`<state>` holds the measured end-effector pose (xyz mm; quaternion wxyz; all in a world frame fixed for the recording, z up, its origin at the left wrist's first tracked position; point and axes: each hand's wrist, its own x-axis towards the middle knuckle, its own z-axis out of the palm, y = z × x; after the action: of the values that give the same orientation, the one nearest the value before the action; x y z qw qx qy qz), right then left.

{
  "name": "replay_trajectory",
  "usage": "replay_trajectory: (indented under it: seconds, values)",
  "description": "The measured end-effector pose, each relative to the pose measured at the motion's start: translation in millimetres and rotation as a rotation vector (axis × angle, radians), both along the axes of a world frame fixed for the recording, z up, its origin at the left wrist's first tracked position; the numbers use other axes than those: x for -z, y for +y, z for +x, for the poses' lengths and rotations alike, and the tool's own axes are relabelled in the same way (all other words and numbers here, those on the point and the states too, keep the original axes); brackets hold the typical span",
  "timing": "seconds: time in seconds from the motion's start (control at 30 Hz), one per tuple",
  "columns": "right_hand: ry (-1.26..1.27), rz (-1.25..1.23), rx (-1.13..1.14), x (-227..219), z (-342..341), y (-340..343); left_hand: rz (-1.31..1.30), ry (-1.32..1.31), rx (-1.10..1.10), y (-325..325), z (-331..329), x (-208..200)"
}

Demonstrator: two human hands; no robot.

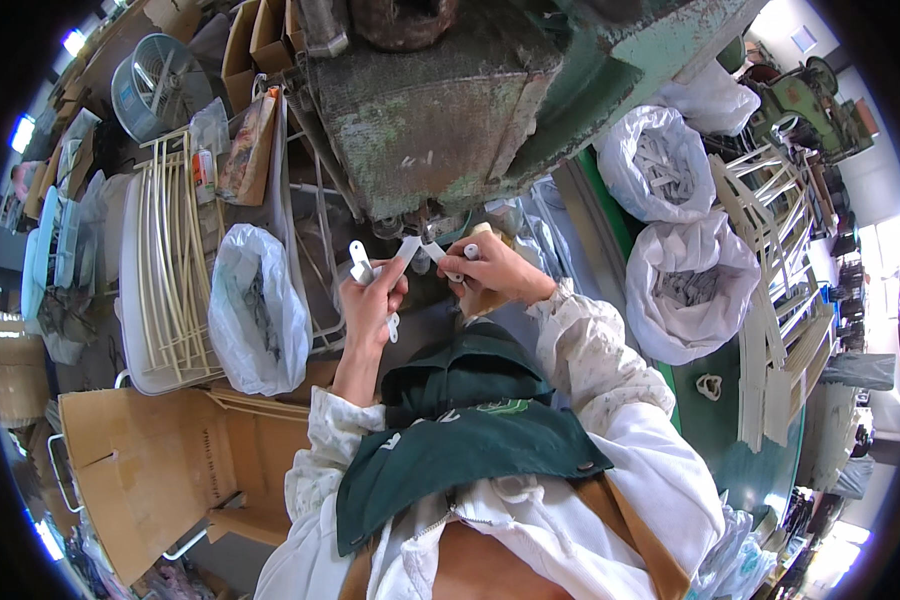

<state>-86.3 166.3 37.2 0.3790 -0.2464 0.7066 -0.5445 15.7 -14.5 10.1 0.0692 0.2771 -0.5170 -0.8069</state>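
My left hand is closed round several small flat white strips with rounded ends and holes. One white strip juts from its fingertips toward the machine; the rounded end of another strip stands up beside the thumb. In my right hand, the fingers pinch another white strip, and further rounded white ends show among the fingers. Both hands are close together just below the worn green machine. The strips' tips lie near its small lower tooling, but whether they touch it I cannot tell.
On the left, a white plastic bag holds grey pieces beside a rack of cream rods. Two bags of flat pieces, an upper bag and a lower bag, stand right. An open cardboard box is lower left.
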Motion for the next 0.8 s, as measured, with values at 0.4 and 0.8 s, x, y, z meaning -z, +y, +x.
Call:
replay_trajectory:
  seconds: [0.4,0.8]
  values:
    - [0.217,-0.059,0.727,-21,-106,201,0.463,-0.048,0.244,8,59,32]
    - [-0.146,-0.404,0.202,-9,14,-13,0.469,0.007,0.164,13,43,17]
